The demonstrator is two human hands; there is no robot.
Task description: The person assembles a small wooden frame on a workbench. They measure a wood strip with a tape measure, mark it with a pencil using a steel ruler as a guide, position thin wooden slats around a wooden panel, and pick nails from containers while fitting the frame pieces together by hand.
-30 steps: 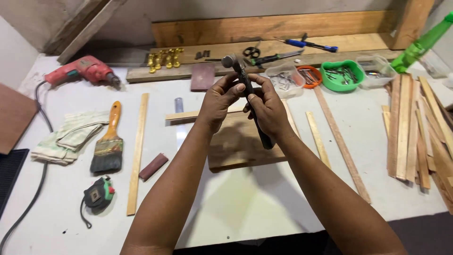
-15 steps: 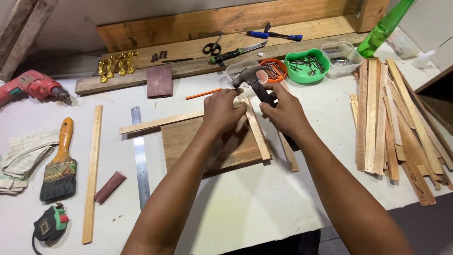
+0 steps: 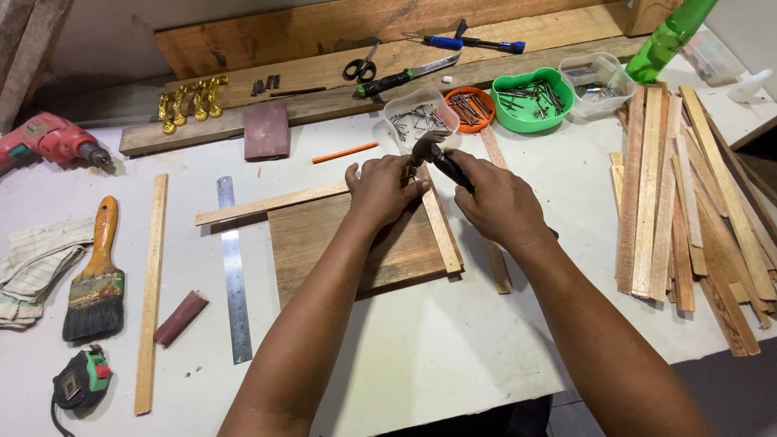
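Head view: left hand is pinching at the strips' corner on the board, bench centre. Right hand is gripping the hammer, head at 12 o'clock of the left fingers. Risk: struck fingertips, since they are sitting just under the head.

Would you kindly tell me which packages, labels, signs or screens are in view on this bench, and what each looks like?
No signs or screens in view.
Clear plastic tub: just beyond the hands, holding nails.
Orange round dish: right of that tub, holding nails.
Green bowl: further right, holding small metal parts.
Clear lidless box: right of the green bowl.
Green bottle: top right corner, tilted.
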